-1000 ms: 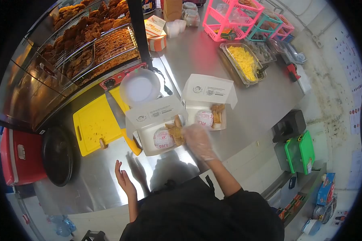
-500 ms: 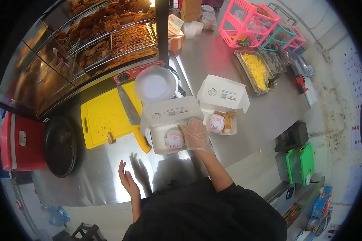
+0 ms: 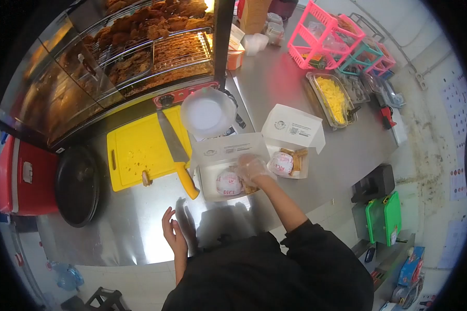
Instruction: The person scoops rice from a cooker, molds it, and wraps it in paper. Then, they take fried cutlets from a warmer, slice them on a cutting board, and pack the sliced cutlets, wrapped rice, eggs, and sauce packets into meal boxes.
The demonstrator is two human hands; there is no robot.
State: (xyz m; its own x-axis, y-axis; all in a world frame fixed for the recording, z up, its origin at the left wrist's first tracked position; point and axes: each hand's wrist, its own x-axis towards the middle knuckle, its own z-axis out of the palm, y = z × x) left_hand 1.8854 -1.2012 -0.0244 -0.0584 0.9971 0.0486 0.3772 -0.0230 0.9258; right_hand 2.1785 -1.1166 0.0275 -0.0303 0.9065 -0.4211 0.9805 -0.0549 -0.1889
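Note:
My right hand (image 3: 251, 168), in a clear plastic glove, reaches into the right side of an open white takeaway box (image 3: 207, 179). Its fingertips are blurred and partly hidden, so their grip cannot be made out. A paper-wrapped round bundle marked "RICE" (image 3: 229, 183) lies in this box, with brown fried pieces (image 3: 251, 188) beside it. To the right, a second open box (image 3: 296, 126) holds another wrapped rice bundle (image 3: 280, 163) and fried pieces (image 3: 297, 159). My left hand (image 3: 175, 233), bare and open, hovers near the counter's front edge, holding nothing.
Left of the boxes, a yellow-handled knife (image 3: 172, 140) lies across a yellow cutting board (image 3: 132, 140). Behind the boxes sits a translucent round container (image 3: 205, 111). A heated display of fried chicken (image 3: 166, 26) stands back left. A tray of yellow food (image 3: 331, 98) is back right.
My right hand has shifted slightly up inside the left box, and fried pieces now show below it. My left hand stays open near the counter edge. The view has shifted slightly.

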